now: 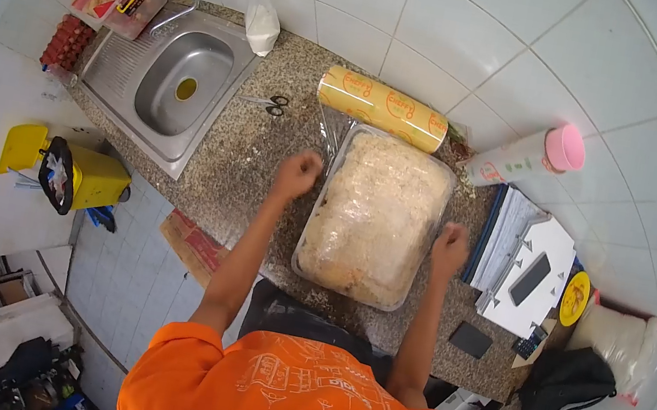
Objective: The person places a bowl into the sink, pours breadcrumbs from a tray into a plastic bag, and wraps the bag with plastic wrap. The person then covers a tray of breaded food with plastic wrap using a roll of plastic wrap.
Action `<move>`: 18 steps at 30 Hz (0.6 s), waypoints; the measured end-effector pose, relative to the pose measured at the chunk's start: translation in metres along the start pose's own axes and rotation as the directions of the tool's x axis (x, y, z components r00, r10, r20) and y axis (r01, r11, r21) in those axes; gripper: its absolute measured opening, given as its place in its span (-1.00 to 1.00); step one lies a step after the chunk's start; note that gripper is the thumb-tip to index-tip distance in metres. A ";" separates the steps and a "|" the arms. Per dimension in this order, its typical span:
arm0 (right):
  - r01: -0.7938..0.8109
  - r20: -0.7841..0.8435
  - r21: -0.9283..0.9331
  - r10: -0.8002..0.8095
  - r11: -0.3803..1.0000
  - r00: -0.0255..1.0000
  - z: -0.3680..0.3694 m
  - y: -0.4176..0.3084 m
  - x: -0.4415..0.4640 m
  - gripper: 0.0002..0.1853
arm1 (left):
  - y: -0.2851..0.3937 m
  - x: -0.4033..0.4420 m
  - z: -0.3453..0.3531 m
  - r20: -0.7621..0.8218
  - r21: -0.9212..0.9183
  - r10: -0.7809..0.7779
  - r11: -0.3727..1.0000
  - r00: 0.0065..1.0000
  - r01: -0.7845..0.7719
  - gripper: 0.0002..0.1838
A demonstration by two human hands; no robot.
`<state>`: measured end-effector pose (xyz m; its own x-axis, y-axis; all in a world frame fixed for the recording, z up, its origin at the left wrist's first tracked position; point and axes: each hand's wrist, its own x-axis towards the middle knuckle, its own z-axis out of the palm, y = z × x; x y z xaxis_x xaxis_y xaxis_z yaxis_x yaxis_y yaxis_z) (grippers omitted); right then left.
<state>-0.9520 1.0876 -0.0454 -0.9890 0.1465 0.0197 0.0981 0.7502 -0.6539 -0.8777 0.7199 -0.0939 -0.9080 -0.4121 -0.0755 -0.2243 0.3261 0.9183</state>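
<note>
A large clear plastic tub filled with a pale, crumbly food sits on the granite counter, with shiny cling film over its top. My left hand is closed just left of the tub, its fingers curled. On the opposite side, my right hand is closed in a pinch close to the tub's right edge. Whether either hand grips the thin film edge cannot be seen. Behind the tub lies a big yellow roll of cling film. Loose clear film shows at the tub's upper left corner.
Scissors lie between the tub and a steel sink. A white bag stands by the wall. To the right are a ring binder with a phone, a pink-ended roll and a dark flat object.
</note>
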 end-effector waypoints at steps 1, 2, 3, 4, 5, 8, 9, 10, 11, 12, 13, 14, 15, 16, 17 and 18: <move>0.135 -0.072 0.023 -0.133 0.991 0.988 -0.003 -0.021 0.023 -0.64 | 0.023 0.025 -0.012 -0.174 0.049 0.060 0.997 0.983 -0.052 -0.61; 0.267 -0.145 0.037 -0.260 0.963 0.955 0.004 -0.042 0.050 -0.62 | 0.040 0.053 -0.020 -0.259 0.207 0.118 0.976 0.959 -0.064 -0.56; 0.297 -0.089 0.070 -0.290 0.952 0.953 0.024 -0.056 0.077 -0.60 | 0.050 0.086 -0.024 -0.329 0.360 0.188 0.931 0.925 -0.061 -0.51; 0.324 -0.035 0.103 -0.322 0.940 0.946 0.046 -0.070 0.104 -0.56 | 0.045 0.121 -0.021 -0.336 0.288 0.182 0.954 0.924 -0.083 -0.46; 0.219 0.102 0.226 -0.247 0.949 0.964 0.067 -0.088 0.123 -0.52 | 0.039 0.152 -0.016 -0.341 0.214 0.174 0.971 0.924 -0.104 -0.40; -0.104 0.310 0.465 -0.051 0.879 0.949 0.111 -0.120 0.174 -0.46 | 0.053 0.207 -0.008 -0.124 -0.020 -0.115 0.993 0.986 0.113 -0.35; -0.304 0.393 0.572 0.071 0.762 0.917 0.121 -0.124 0.181 -0.43 | 0.069 0.218 -0.008 -0.143 0.044 -0.202 0.977 0.969 0.211 -0.36; -0.293 0.392 0.576 0.057 0.763 0.918 0.137 -0.124 0.189 -0.43 | 0.080 0.231 -0.013 -0.172 0.105 -0.276 0.949 0.946 0.296 -0.38; -0.264 0.321 0.581 0.082 0.770 0.944 0.149 -0.107 0.188 -0.44 | 0.072 0.235 -0.015 -0.167 0.099 -0.283 0.948 0.945 0.301 -0.38; -0.219 0.238 0.588 0.093 0.779 0.967 0.150 -0.101 0.192 -0.44 | 0.062 0.244 -0.018 -0.104 0.020 -0.286 0.957 0.953 0.289 -0.40; -0.196 0.227 0.591 0.072 0.782 0.971 0.138 -0.109 0.193 -0.44 | 0.063 0.252 -0.023 -0.051 -0.061 -0.274 0.961 0.960 0.271 -0.43; -0.162 0.246 0.677 -0.014 0.718 0.969 0.119 -0.112 0.178 -0.50 | 0.069 0.244 -0.027 -0.056 -0.067 -0.270 0.962 0.961 0.266 -0.43; -0.140 0.258 0.755 -0.094 0.641 0.961 0.104 -0.118 0.164 -0.56 | 0.080 0.226 -0.033 -0.081 -0.267 -0.147 0.956 0.986 0.120 -0.51; -0.136 0.252 0.754 -0.092 0.642 0.963 0.078 -0.135 0.149 -0.66 | 0.088 0.201 -0.036 -0.122 -0.453 -0.040 0.891 0.992 -0.019 -0.58; -0.141 0.256 0.750 -0.088 0.646 0.963 0.050 -0.151 0.136 -0.66 | 0.099 0.179 -0.045 -0.119 -0.455 -0.047 0.890 0.992 -0.012 -0.58; -0.049 0.234 0.794 -0.230 0.606 0.945 0.023 -0.168 0.122 -0.67 | 0.112 0.162 -0.061 -0.169 -0.488 0.029 0.866 0.985 -0.109 -0.62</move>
<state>-1.0913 0.9649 0.0494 -0.9828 -0.1847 -0.0080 0.0201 -0.0642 -0.9977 -1.0278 0.6377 0.0205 -0.8414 -0.5401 0.0176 0.0772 -0.0878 0.9931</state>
